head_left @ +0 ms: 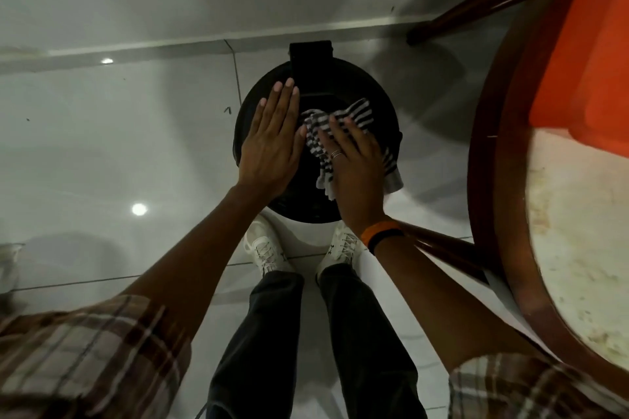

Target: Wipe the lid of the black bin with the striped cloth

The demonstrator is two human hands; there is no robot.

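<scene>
A round black bin stands on the floor against the wall, and I look straight down on its lid (343, 85). The black-and-white striped cloth (359, 114) lies crumpled on the right half of the lid. My right hand (354, 170) presses flat on the cloth, fingers spread over it. My left hand (272, 139) lies flat on the left half of the lid with its fingers straight and together, holding nothing. Much of the lid is hidden under both hands.
A round wooden table (578, 248) with a pale top stands close on the right, an orange tray (589, 54) on it. A table leg (442, 245) passes beside my right wrist. My white shoes (269, 248) stand just before the bin on glossy white tiles.
</scene>
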